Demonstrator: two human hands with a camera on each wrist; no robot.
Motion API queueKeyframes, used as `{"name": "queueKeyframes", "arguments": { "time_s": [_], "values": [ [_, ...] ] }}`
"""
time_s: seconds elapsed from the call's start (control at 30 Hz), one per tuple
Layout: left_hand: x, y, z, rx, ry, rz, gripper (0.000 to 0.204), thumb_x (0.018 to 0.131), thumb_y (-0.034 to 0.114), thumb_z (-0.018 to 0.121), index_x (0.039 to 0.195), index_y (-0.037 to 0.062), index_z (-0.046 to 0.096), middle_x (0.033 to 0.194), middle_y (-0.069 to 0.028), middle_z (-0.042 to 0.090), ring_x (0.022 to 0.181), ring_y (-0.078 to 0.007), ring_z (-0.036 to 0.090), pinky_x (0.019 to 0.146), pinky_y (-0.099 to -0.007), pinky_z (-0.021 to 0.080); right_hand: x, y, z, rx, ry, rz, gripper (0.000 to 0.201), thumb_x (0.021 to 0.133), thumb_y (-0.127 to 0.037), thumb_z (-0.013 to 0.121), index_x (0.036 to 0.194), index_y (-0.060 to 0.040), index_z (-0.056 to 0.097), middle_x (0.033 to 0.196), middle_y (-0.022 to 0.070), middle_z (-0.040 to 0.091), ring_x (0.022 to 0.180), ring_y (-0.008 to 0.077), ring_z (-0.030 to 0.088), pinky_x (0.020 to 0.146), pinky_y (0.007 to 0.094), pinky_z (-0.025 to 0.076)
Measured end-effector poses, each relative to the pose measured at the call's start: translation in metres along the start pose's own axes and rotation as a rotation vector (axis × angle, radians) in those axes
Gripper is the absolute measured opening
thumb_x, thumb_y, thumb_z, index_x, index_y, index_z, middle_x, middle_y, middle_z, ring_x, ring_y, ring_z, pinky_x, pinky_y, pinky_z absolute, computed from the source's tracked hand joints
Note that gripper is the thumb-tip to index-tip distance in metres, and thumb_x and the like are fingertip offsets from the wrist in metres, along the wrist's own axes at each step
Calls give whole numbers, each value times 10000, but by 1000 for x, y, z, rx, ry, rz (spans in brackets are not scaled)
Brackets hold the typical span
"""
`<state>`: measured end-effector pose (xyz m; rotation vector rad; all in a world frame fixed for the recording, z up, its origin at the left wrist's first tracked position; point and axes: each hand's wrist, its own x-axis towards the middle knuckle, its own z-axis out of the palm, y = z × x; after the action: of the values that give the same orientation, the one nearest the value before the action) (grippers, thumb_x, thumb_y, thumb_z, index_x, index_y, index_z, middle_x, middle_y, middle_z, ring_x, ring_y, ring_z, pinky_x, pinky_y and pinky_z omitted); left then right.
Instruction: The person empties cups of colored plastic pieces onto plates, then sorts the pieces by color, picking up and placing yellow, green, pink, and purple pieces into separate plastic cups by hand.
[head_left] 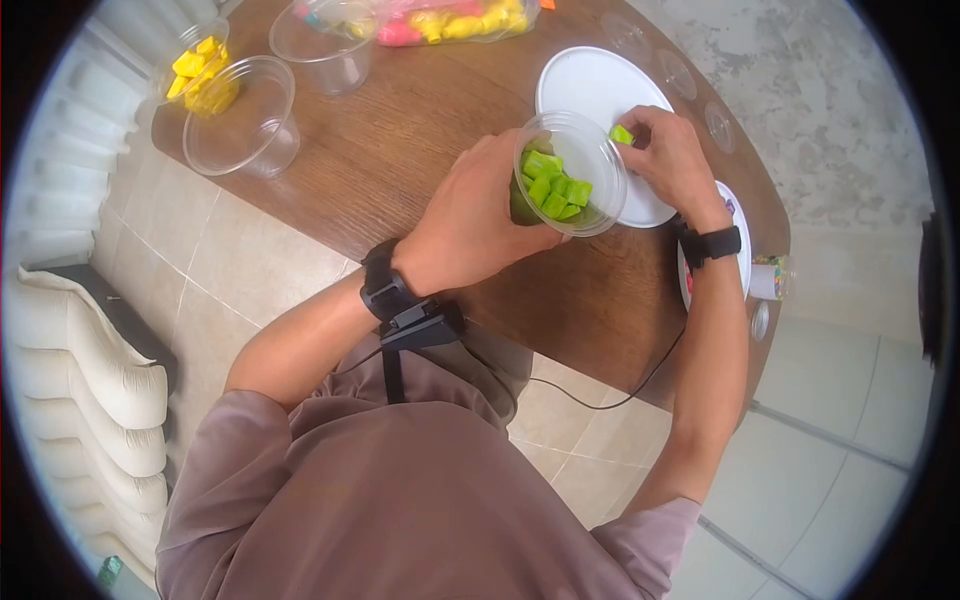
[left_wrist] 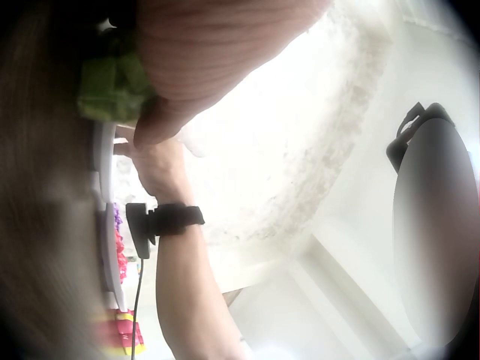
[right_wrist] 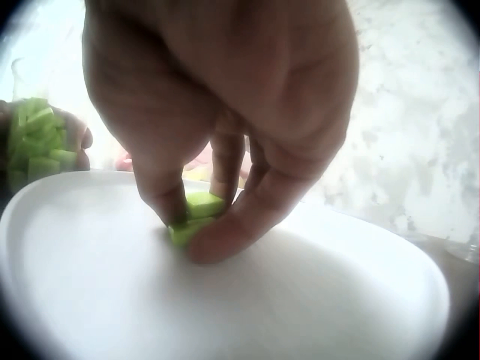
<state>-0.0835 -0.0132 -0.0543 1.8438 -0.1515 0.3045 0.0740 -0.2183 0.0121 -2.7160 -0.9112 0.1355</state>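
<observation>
My left hand (head_left: 480, 210) grips a clear plastic cup (head_left: 602, 190) holding several green pieces (head_left: 552, 188), tilted beside a white plate (head_left: 580, 80). Over that plate, my right hand (head_left: 675, 160) pinches green pieces (head_left: 621, 134) between thumb and fingers. In the right wrist view the right hand's fingertips are low at the surface of the white plate (right_wrist: 315, 300), around green pieces (right_wrist: 196, 217). The left wrist view shows green pieces (left_wrist: 112, 86) close to the left hand (left_wrist: 217, 60), and the right hand (left_wrist: 159, 161) beyond.
Two clear cups (head_left: 240, 120) (head_left: 335, 60) stand at the table's left, near a cup of yellow pieces (head_left: 205, 75). A bag of pink and yellow items (head_left: 450, 20) lies at the far edge. Clear lids (head_left: 677, 75), a second plate (head_left: 742, 235) and a small jar (head_left: 770, 277) are at the right.
</observation>
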Motion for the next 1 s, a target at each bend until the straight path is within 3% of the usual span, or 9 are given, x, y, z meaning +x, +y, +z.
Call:
{"name": "queueKeyframes", "arguments": {
  "time_s": [0.07, 0.27, 0.37, 0.47, 0.6, 0.67, 0.8, 0.87, 1.0],
  "values": [
    [-1, -3, 2, -30, 6, 17, 703, 719, 206, 867, 1328, 40, 558, 1216, -161, 649, 1142, -372, 574, 1021, -448, 451, -2, 2, 5, 6, 26, -21, 309, 793, -166, 744, 997, 65, 718, 932, 219, 712, 810, 337, 682, 773, 414, 536],
    [-1, 0, -1, -18, 8, 10, 668, 726, 225, 859, 1304, 41, 578, 1204, -153, 660, 1141, -369, 573, 1026, -445, 442, -9, -2, 6, 53, 91, -79, 302, 769, -118, 757, 1016, 53, 729, 912, 214, 709, 796, 322, 686, 760, 404, 540],
    [-1, -2, -1, -23, 18, 30, 651, 722, 220, 858, 1288, 46, 588, 1206, -157, 661, 1137, -374, 576, 1022, -449, 444, -12, -10, -3, 59, 131, -33, 288, 781, -109, 769, 1022, 45, 733, 887, 154, 717, 769, 242, 676, 730, 371, 538],
    [1, 0, 0, -72, 16, 43, 635, 716, 210, 857, 1272, 48, 597, 1209, -162, 661, 1135, -385, 578, 1016, -459, 448, -20, -34, -25, 450, 173, -31, 219, 809, -67, 790, 1005, 16, 737, 870, 33, 696, 746, 93, 592, 661, 268, 514],
    [1, 0, 1, -80, -6, 12, 640, 711, 201, 856, 1276, 46, 597, 1204, -169, 664, 1133, -393, 581, 1011, -468, 453, -35, -75, -41, 568, 92, -97, 236, 807, -34, 792, 1032, 12, 733, 944, 48, 715, 787, 101, 630, 646, 238, 515],
    [0, 0, 2, -70, 46, 53, 639, 711, 199, 856, 1275, 42, 601, 1198, -171, 667, 1136, -397, 580, 1009, -473, 455, -37, -89, -35, 483, 151, -188, 260, 812, -11, 793, 1063, 9, 728, 1016, 50, 717, 852, 104, 661, 642, 214, 513],
    [0, 2, -3, -63, 28, 29, 642, 708, 200, 857, 1277, 41, 604, 1194, -171, 667, 1125, -400, 584, 1007, -472, 458, -45, -90, -30, 454, 268, -181, 248, 840, -10, 781, 1080, 9, 724, 1064, 46, 716, 905, 110, 679, 661, 220, 531],
    [2, 0, -1, -82, 13, 34, 644, 710, 207, 868, 1274, 42, 606, 1191, -180, 669, 1134, -393, 588, 1006, -461, 467, -59, -84, -23, 624, 336, -119, 209, 867, 12, 758, 1074, -3, 731, 1041, 39, 713, 903, 104, 672, 671, 226, 534],
    [2, -2, 0, -155, 58, 7, 651, 714, 215, 881, 1275, 35, 603, 1192, -195, 670, 1125, -386, 609, 988, -451, 488, -94, -68, -12, 639, 398, 26, 164, 899, 31, 733, 1061, 1, 735, 1012, 43, 699, 875, 96, 657, 681, 229, 526]
  ]
}}
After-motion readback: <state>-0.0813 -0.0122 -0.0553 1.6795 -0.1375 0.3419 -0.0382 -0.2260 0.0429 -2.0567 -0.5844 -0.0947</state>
